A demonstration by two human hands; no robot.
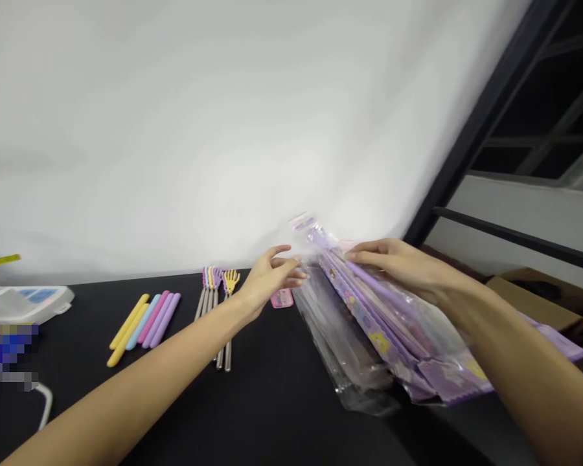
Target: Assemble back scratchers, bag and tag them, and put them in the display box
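Note:
My right hand [398, 262] pinches a purple printed plastic bag [369, 310] in a pile of long clear and purple bags. A slim lilac stick-like shape runs lengthwise at its fingers; I cannot tell whether it lies inside the bag. To the left, my left hand [274, 275] hovers with its fingers apart and nothing in them, close to the clear plastic bags [340, 343]. A small pink card [282, 298] lies just beyond and below its fingers. Metal back scratchers [230, 283] with coloured hand-shaped heads lie left of that hand, partly hidden by my forearm.
Several yellow, blue, pink and lilac sticks [146, 320] lie side by side on the black table [267, 408]. A white device [43, 303] stands at the far left, near a blurred blue item [7, 349]. Cardboard boxes [529, 298] sit beyond the right edge, below a black metal frame.

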